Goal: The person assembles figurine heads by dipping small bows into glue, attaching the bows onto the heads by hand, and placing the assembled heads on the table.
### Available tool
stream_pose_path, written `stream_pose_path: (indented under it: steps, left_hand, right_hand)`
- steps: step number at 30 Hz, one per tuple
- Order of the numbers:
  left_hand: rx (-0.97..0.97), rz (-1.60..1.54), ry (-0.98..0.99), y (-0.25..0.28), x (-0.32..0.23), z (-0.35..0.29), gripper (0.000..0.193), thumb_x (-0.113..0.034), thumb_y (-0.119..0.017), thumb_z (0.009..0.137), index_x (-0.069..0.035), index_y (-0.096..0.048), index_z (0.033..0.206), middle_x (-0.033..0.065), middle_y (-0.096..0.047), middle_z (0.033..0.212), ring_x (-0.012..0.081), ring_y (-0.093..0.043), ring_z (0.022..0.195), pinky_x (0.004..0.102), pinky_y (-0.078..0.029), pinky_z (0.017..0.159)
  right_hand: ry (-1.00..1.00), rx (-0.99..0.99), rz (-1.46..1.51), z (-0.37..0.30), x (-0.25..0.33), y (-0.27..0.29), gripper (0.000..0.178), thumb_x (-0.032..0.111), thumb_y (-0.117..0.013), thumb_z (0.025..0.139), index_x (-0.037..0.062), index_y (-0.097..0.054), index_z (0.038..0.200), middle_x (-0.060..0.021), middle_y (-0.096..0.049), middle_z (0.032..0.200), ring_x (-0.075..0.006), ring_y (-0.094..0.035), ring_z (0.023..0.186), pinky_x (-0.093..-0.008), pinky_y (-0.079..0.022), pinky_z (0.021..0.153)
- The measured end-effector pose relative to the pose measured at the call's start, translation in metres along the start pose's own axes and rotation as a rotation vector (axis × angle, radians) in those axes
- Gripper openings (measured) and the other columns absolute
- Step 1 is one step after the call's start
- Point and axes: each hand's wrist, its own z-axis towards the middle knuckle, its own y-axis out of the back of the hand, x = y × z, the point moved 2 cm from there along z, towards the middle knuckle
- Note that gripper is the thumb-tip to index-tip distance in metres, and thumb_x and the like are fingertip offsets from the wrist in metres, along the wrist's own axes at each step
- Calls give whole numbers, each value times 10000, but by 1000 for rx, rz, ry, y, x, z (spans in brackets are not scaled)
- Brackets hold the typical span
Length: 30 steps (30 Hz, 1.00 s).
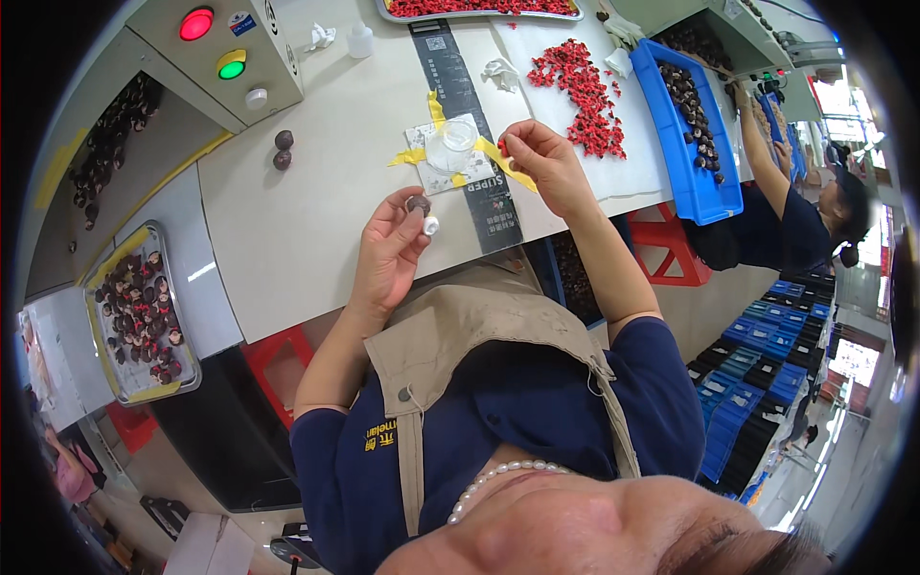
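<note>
Between the thumb and fingers of my left hand (387,251) is a small dark brown ball (418,203). A small white round-ended object (431,226) sits just under the ball in the same hand; its kind is not plain. Raised at the right, my right hand (546,165) pinches a tiny red piece (503,149) between thumb and fingertips. Between the hands a clear round dish (450,146) stands on a pale square, with yellow tape (518,171) around it. Many red pieces like the pinched one lie in a red heap (586,101) on white paper beyond my right hand.
Two brown balls (283,150) and a white bottle (360,41) stand on the table. At right is a blue bin (725,206) of brown balls, with a co-worker (800,216) beyond. A metal tray (196,369) of red-marked balls is at left, below a machine with lit buttons (196,24).
</note>
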Motion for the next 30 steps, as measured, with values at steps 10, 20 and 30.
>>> stream_pose_path:
  steps: [10, 20, 30]
  left_hand:
    - [82, -115, 70, -10, 3, -3, 330, -117, -508, 939, -39, -460, 1256, 129, -565, 1183, 79, -587, 894, 176, -513, 737]
    - [104, -100, 101, -4, 1, -4, 321, -123, -514, 937, -44, -478, 1246, 138, -566, 1184, 90, -594, 916, 179, -521, 733]
    - [102, -178, 113, -11, 4, -3, 338, -108, -502, 938, -62, -469, 1271, 145, -552, 1204, 106, -599, 956, 193, -534, 794]
  right_hand:
    - [712, -119, -930, 17, 33, -34, 77, 89, -662, 801, 27, -630, 835, -38, -596, 778, -155, -534, 751, -280, -412, 671]
    - [841, -74, -1174, 22, 36, -45, 55, 61, -636, 779, 32, -590, 773, -83, -570, 761, -281, -513, 766, -365, -423, 702]
    - [739, -17, -1037, 24, 34, -40, 52, 69, -634, 794, 32, -598, 799, -79, -579, 778, -261, -521, 761, -349, -425, 694]
